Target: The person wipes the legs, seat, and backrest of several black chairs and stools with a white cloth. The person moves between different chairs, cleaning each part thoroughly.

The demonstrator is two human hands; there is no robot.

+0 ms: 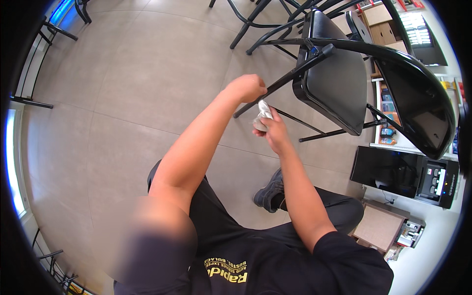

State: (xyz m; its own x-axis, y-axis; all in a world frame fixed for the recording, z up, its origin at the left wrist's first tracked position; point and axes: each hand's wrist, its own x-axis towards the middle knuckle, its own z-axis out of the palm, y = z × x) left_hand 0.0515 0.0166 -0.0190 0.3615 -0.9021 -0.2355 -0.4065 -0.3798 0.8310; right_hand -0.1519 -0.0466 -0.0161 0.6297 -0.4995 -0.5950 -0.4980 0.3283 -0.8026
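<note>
A black folding chair (337,81) with a padded seat stands at the upper right. My left hand (247,88) is closed round the lower part of its slanting front leg (290,73). Just below, my right hand (275,132) grips a crumpled white cloth (264,112) between thumb and fingers. The cloth's upper end is close to the leg; whether it touches cannot be made out. Some left fingertips are hidden behind the leg.
More black chairs (250,22) crowd the top edge. At right are shelves of bottles (387,113), a black screen (386,169), a dark machine (437,182) and a small wooden cabinet (381,226). My shoe (270,194) rests on the grey tiled floor (132,83).
</note>
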